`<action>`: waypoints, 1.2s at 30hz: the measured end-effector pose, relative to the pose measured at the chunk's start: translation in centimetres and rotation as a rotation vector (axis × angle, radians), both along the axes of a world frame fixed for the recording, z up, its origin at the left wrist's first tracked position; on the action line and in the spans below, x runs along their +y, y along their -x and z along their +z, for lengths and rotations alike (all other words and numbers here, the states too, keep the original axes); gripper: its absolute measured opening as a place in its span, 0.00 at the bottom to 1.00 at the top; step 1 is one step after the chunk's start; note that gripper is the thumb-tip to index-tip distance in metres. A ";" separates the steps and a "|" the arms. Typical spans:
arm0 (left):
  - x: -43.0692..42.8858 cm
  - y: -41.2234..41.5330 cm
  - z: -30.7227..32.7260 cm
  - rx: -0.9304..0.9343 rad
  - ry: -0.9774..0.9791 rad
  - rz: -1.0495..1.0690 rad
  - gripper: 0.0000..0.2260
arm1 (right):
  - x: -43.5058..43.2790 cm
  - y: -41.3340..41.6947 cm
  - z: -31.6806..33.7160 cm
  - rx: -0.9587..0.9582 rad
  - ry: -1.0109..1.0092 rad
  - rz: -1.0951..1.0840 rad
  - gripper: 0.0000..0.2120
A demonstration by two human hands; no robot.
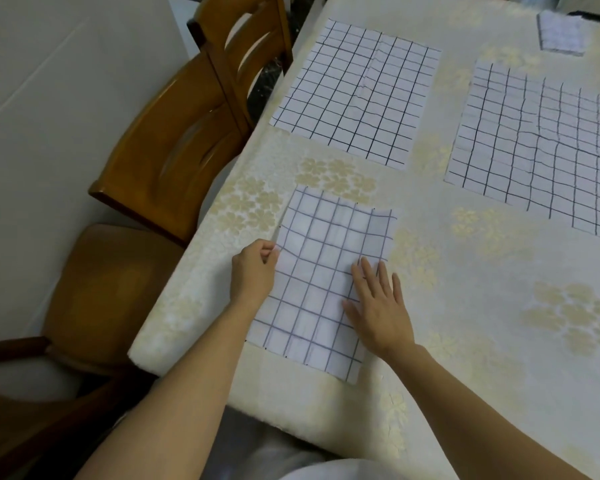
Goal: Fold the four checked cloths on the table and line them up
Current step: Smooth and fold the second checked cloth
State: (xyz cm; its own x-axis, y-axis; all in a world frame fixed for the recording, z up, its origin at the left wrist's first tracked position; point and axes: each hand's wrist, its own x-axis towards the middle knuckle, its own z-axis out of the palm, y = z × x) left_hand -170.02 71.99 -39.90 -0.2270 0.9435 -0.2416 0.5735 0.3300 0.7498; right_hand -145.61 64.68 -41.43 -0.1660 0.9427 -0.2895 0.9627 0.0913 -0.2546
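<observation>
White with thin dark checks, the near cloth (323, 244) lies under both your hands at the table's front edge. Your left hand (255, 271) has its fingers curled in, and thumb and fingertips pinch the cloth's left border about halfway up its length. Your right hand (378, 306) lies flat on the cloth's right half, palm down, fingers straight and slightly fanned, pointing away from you and pressing the fabric to the table. This cloth is narrower than the two beyond it, and its grid looks paler. Its far edge steps unevenly, as though one layer lies on another, though you cannot tell the fold for certain from here. Past it, well apart, the far-left cloth (357, 91) lies open and flat with a faint crease running down its middle. Beside that, to the right and with a strip of bare table between, the far-right cloth (534, 150) is also spread flat, and its lines ripple a little. At the far right corner sits a small folded cloth (560, 34), a compact rectangle well apart from the rest. All four rest on the table (465, 306), which wears a cream cover patterned with pale gold flowers. Along the table's left side stand two wooden chairs, the farther chair (187, 133) pushed close to the edge and the nearer chair (101, 296) showing its tan seat.
</observation>
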 end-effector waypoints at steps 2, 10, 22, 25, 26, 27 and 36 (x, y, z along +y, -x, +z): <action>0.1 0.0 -0.2 0.014 -0.024 0.012 0.08 | 0.4 0.1 -0.2 -0.034 0.007 0.019 0.35; 0.5 0.5 -1.3 0.000 -0.031 0.046 0.15 | 1.1 0.1 -0.8 -0.075 0.028 0.043 0.36; -0.2 0.8 -1.5 -0.159 -0.013 0.052 0.17 | 0.1 -1.0 -1.3 -0.052 0.026 0.036 0.35; -0.2 0.7 -1.7 -0.145 -0.032 0.058 0.16 | 0.1 -1.1 -1.4 -0.052 0.015 0.035 0.35; -0.2 0.7 -1.7 -0.140 -0.038 0.060 0.16 | 0.1 -1.1 -1.4 -0.056 0.015 0.037 0.34; -0.2 0.7 -1.8 -0.132 -0.043 0.060 0.16 | 0.1 -1.2 -1.5 -0.058 0.013 0.038 0.34; 0.2 0.7 -2.2 -0.098 -0.043 0.032 0.11 | 0.5 -1.6 -1.8 -0.046 -0.025 0.029 0.35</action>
State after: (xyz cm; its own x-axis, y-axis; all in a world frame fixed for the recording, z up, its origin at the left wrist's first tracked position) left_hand -170.76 72.22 -42.06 -0.2348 0.9461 -0.2233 0.4866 0.3133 0.8155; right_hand -143.97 65.18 -43.23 -0.1804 0.9448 -0.2736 0.9703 0.1253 -0.2071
